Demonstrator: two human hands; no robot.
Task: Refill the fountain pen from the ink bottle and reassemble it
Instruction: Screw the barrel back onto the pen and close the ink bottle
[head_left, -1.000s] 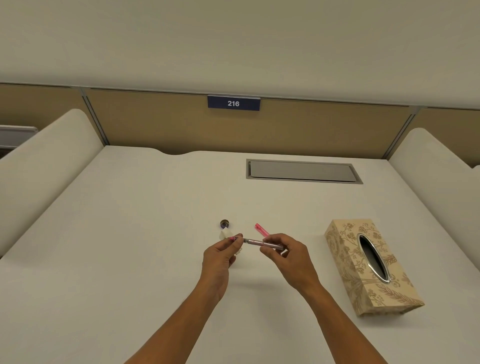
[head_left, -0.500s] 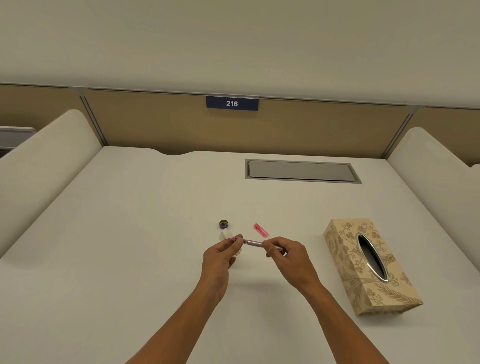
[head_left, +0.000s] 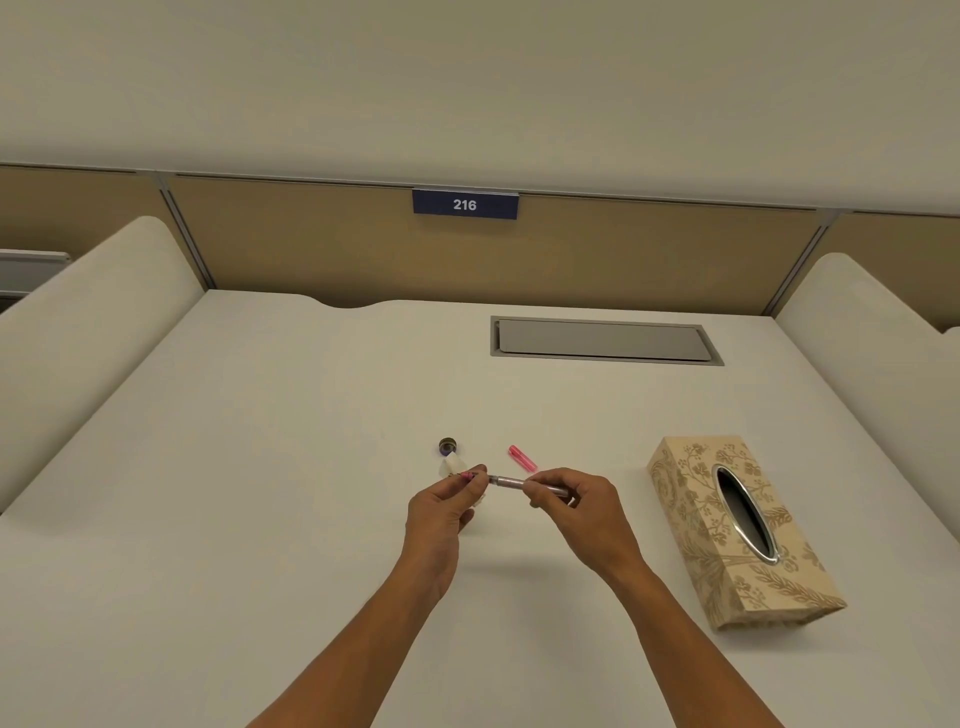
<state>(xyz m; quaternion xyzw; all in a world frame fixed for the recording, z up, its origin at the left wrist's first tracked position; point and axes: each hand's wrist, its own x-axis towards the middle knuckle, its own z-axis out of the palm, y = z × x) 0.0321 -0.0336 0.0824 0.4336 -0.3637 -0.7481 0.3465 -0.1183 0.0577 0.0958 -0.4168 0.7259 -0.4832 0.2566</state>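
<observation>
Above the white desk (head_left: 260, 467) I hold a slim fountain pen (head_left: 511, 481) level between both hands. My left hand (head_left: 441, 512) pinches its pink front end. My right hand (head_left: 576, 512) grips the silvery, translucent rear part. A small ink bottle (head_left: 450, 462) with a pale label stands just beyond my left fingers, partly hidden by them. Its dark round cap (head_left: 448, 444) lies on the desk right behind it. A pink pen piece (head_left: 522, 458) lies on the desk beyond my right hand.
A patterned beige tissue box (head_left: 737, 530) lies to the right of my hands. A grey cable hatch (head_left: 602, 340) is set into the desk further back. Padded white dividers rise on both sides, and a tan partition with a "216" plate (head_left: 465, 204) closes the back.
The hands have barely moved. My right fingers have shifted slightly along the pen's rear part, and the pink piece on the desk shows more fully beyond them.
</observation>
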